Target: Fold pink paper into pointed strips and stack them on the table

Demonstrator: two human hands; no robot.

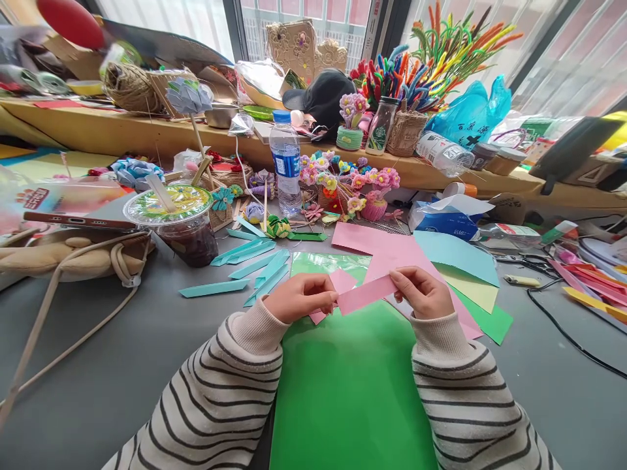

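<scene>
A pink paper strip [365,295] is stretched between my two hands, above a green sheet [350,391] on the table. My right hand [424,292] pinches its right end between thumb and fingers. At the strip's left end, my left hand [304,297] has thumb and forefinger closed on it. Other pink paper pieces [341,279] show just behind my left fingers, partly hidden. Larger pink sheets [401,251] lie beyond my right hand, overlapping light blue paper [455,251]. Folded light blue paper strips [267,271] are scattered to the left.
A lidded drink cup [189,238] and a phone [88,219] stand at the left. Behind are a water bottle [287,163] and handmade flowers [350,176]. A blue tissue pack [443,220], scissors [533,263] and a black cable [563,333] lie to the right.
</scene>
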